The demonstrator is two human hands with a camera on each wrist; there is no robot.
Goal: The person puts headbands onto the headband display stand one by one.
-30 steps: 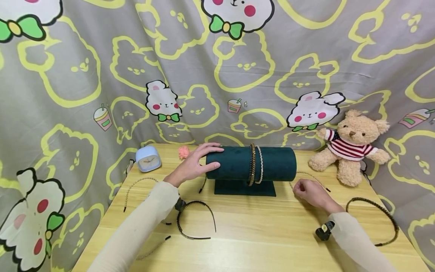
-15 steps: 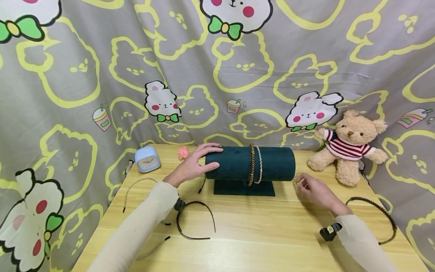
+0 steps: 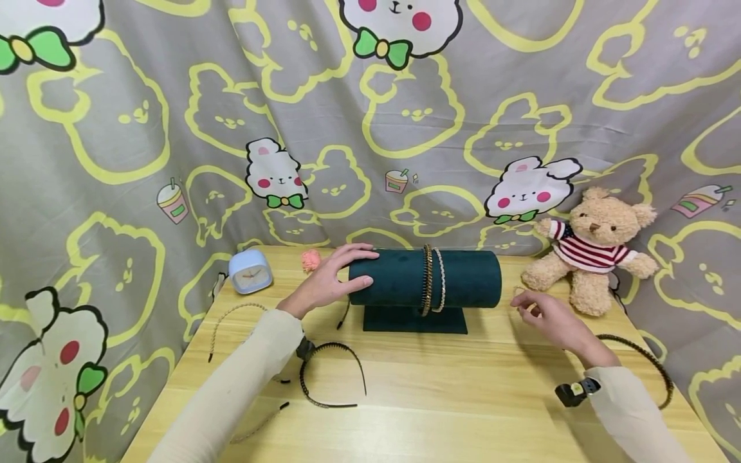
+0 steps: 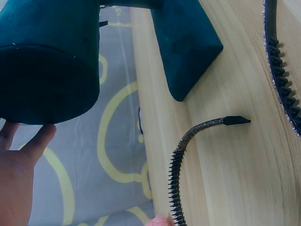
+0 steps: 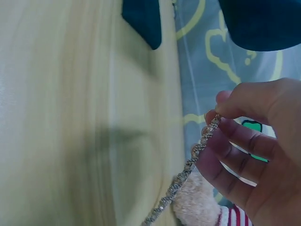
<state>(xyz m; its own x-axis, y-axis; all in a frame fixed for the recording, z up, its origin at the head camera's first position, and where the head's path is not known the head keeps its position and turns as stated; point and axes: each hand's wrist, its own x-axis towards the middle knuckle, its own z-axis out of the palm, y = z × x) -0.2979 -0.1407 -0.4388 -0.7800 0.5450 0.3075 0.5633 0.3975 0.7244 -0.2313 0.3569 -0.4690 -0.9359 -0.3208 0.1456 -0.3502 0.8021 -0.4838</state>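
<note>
My left hand rests on the left end of a dark green velvet roll stand, fingers spread over its top and thumb at the front. Two headbands sit around the roll: a gold one with black teeth and a pale beaded one. To the right of the stand, my right hand pinches one end of a sparkling beaded headband between thumb and fingers, as the right wrist view shows. Its other end runs out of that view, and most of it is hidden in the head view.
Near the left forearm lie a black toothed headband and beaded ones. A dark headband lies beside the right forearm. Along the back are a blue clock, a pink item and a teddy bear before the curtain.
My right hand has moved rightward, away from the stand, with the beaded headband in its fingers, and has turned a little. The left hand stays on the roll.
</note>
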